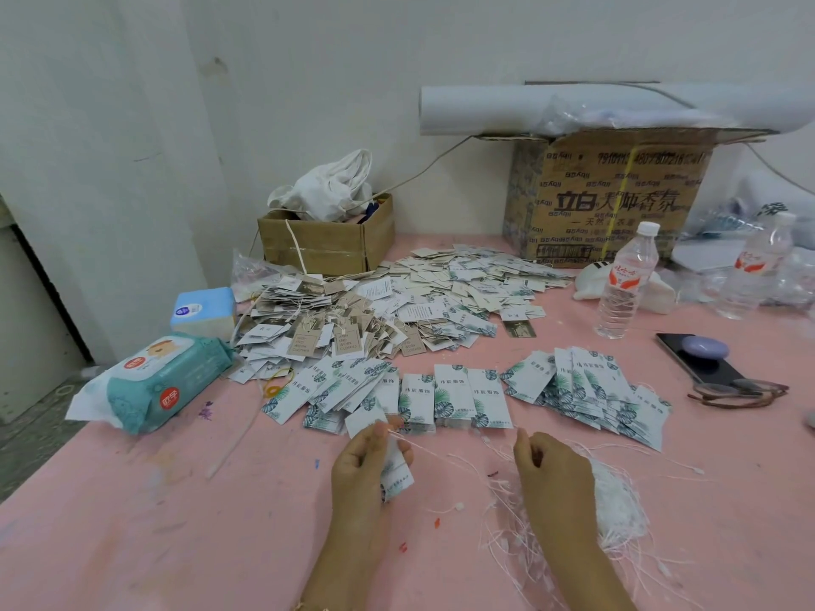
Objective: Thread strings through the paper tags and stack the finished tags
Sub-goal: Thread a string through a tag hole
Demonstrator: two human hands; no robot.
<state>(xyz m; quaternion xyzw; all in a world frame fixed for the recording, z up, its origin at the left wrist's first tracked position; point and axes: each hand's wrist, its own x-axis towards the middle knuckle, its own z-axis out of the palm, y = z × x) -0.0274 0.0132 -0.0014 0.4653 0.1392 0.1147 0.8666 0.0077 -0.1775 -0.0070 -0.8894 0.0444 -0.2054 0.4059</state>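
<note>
A pack of wipes (pixel 154 381) and a blue tissue box (pixel 203 310) lie at the left of the pink worktop (pixel 176 522); a water bottle (pixel 626 280), a phone (pixel 701 359) and glasses (pixel 741 390) lie to the right; a loose heap of tags (pixel 419 297) lies behind rows of white, leaf-printed card tags (pixel 458 399); the left hand (pixel 366 465) grips one such tag (pixel 397 474) upright just before the rows, a thin white string (pixel 441 456) trailing from its top; the right hand (pixel 551 474) is curled beside a tangled bundle of strings (pixel 617 500); whether it pinches one, I cannot tell.
</note>
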